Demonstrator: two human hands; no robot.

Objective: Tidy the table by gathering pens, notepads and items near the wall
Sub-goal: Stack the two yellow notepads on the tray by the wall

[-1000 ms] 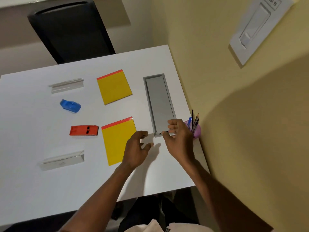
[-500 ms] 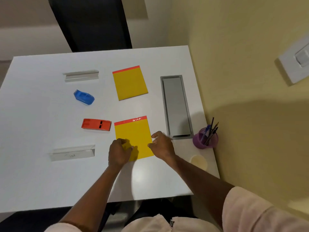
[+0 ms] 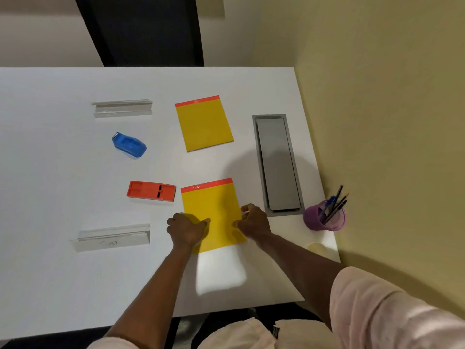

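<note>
Two yellow notepads with orange top strips lie on the white table [image 3: 63,273]. The near notepad [image 3: 214,210] has both my hands on it: my left hand [image 3: 187,229] pinches its lower left edge, and my right hand [image 3: 253,221] grips its right edge. The far notepad [image 3: 203,123] lies untouched beyond it. A purple cup [image 3: 324,217] holding several pens and pencils stands against the yellow wall at the right.
A blue tape dispenser [image 3: 129,144], an orange stapler [image 3: 151,191] and two clear acrylic holders [image 3: 123,108] [image 3: 112,238] lie on the left half. A grey cable hatch [image 3: 276,163] is set into the table near the wall. A dark chair [image 3: 143,28] stands beyond.
My right hand left the cable hatch area by the cup and both hands came to the near notepad, closing on its edges. The head view swung to the right and lower.
</note>
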